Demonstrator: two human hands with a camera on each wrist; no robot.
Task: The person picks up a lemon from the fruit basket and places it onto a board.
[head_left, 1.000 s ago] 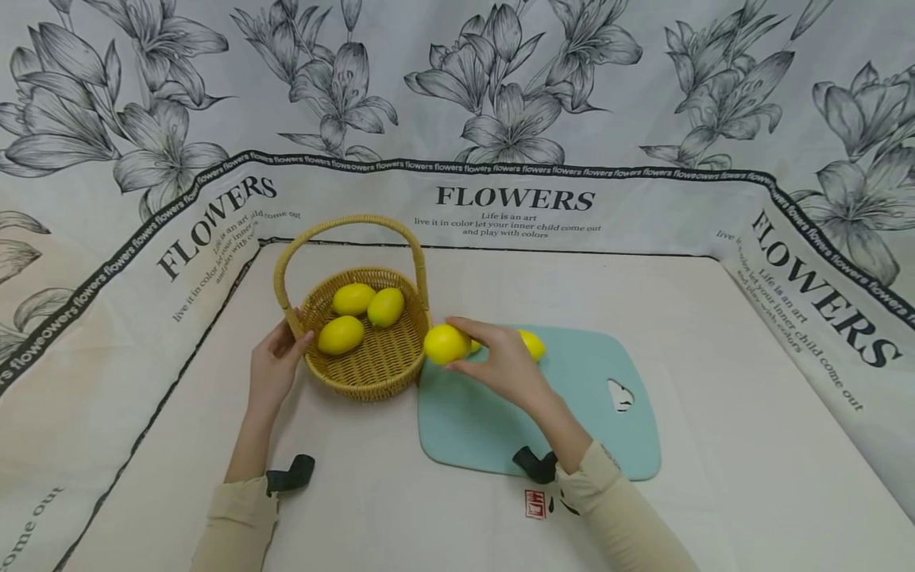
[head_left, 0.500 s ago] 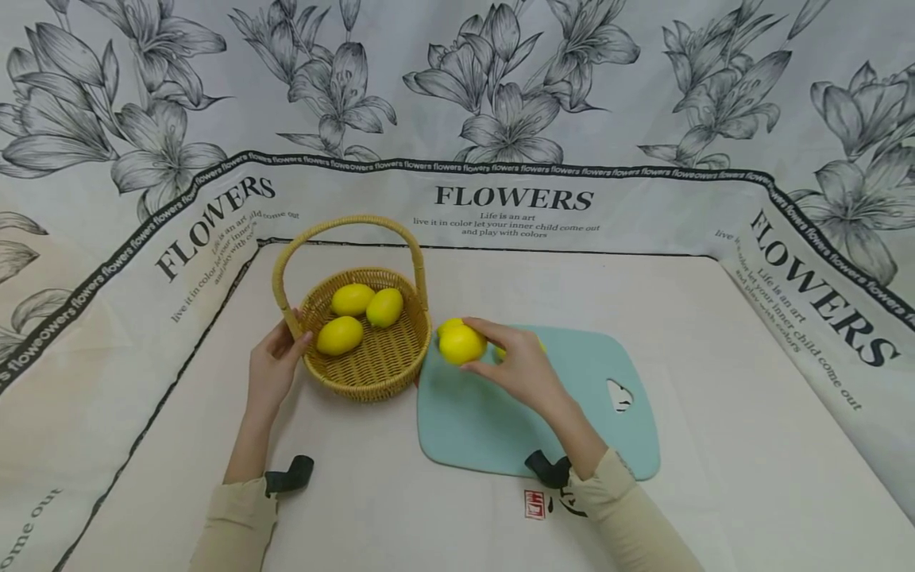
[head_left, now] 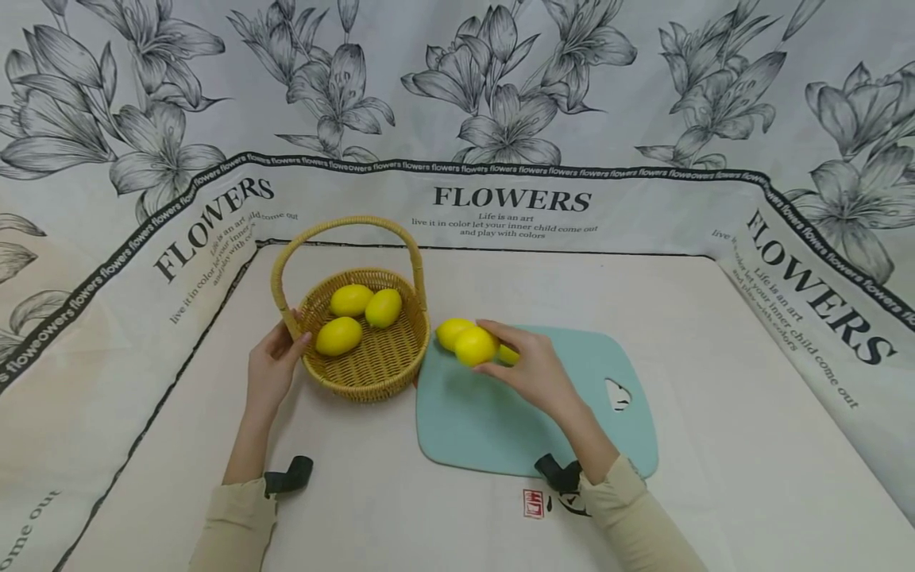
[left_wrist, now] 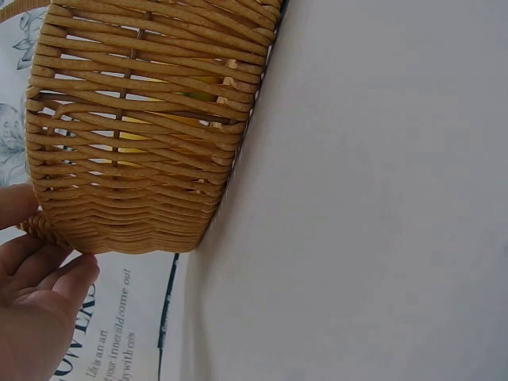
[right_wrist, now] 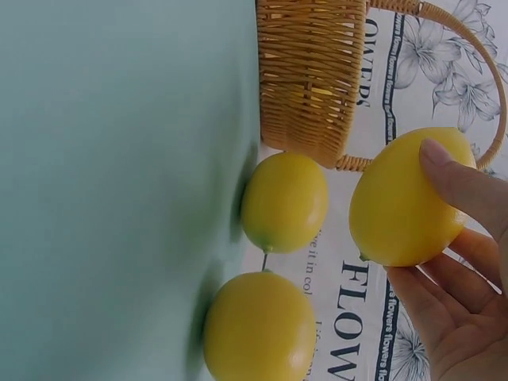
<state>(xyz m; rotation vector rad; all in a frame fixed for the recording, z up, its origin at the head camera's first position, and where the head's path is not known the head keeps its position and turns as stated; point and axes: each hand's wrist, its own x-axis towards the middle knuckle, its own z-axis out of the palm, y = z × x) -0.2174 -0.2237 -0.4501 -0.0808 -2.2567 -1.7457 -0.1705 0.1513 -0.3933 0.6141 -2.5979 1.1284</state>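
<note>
My left hand (head_left: 273,369) grips the rim of a wicker basket (head_left: 366,389) at the left foot of its arched handle; in the left wrist view the fingers (left_wrist: 70,290) lie at the woven edge. Inside are three lemons, one of them a yellow lemon (head_left: 339,336) nearest that hand. My right hand (head_left: 538,372) pinches another lemon (head_left: 476,345) between thumb and fingers, raised over a light blue cutting board (head_left: 493,429). Two more lemons rest on the board: one (right_wrist: 286,202) near the basket, the other (right_wrist: 260,329) partly hidden behind the right hand in the head view.
The board's left edge meets the basket's right side, and its cut-out grip hole (head_left: 619,395) faces right. A white cloth (head_left: 372,485) covers the table. Flower-printed fabric (head_left: 515,103) rises at the back and sides.
My right hand has moved right with its lemon, from the basket's edge to over the board, uncovering a lemon behind it. The left hand and basket have stayed in place.
</note>
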